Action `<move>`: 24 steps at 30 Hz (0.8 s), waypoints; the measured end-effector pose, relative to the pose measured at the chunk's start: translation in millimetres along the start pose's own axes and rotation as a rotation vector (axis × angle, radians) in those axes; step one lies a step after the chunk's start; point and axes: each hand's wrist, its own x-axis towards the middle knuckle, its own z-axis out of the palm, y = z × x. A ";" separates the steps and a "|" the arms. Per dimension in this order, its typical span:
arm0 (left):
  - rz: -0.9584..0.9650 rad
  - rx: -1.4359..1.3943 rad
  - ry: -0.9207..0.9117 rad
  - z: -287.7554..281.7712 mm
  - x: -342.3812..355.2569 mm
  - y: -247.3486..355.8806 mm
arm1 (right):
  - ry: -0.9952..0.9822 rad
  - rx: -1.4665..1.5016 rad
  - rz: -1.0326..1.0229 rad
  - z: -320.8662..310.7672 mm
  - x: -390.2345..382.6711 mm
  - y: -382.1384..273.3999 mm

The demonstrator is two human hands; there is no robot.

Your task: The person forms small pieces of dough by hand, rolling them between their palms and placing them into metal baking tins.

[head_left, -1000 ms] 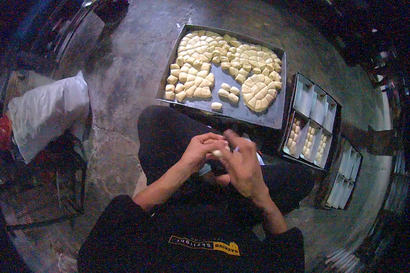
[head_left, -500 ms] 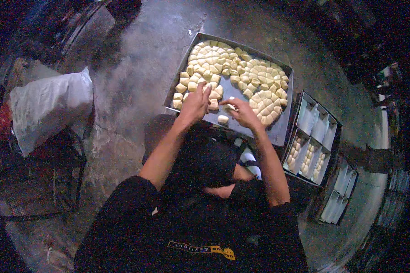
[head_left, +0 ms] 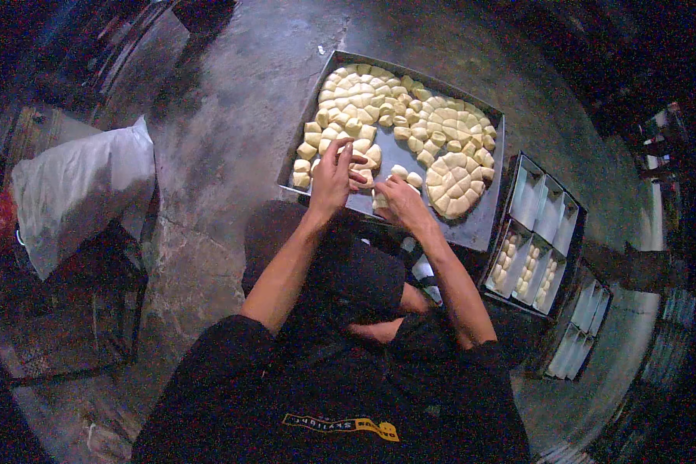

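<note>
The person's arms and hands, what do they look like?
The left hand and right hand have no gloves on. The forearms are bare too, up to loose black sleeves that end around the elbows.

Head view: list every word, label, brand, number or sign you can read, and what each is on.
Dark shirt: one chest print, a strip with pale lettering and a yellow block at one end, upside down in this view; its wording is not copied here.
White bag: no lettering that I can make out.
Dough tray and compartmented tray: none that I can make out.
</note>
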 end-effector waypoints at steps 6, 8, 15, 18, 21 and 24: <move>0.016 0.045 -0.015 9.3 -0.1 -0.8 | 0.372 -0.066 0.268 -27.2 11.7 52.0; 0.041 0.098 -0.008 4.6 0.8 -3.6 | 0.314 -0.386 0.359 -36.3 21.4 65.4; 0.034 0.087 -0.011 3.7 2.1 -13.2 | 0.218 -0.273 0.569 -20.9 53.8 112.3; 0.058 0.107 -0.040 17.0 3.5 -13.5 | 0.314 0.019 0.701 -35.7 42.1 131.4; 0.035 0.155 -0.009 5.6 1.1 -14.8 | 0.030 0.448 0.803 -54.9 39.3 103.3; -0.016 0.109 -0.098 6.6 -2.4 -13.3 | -0.070 0.660 0.798 -76.0 17.7 94.9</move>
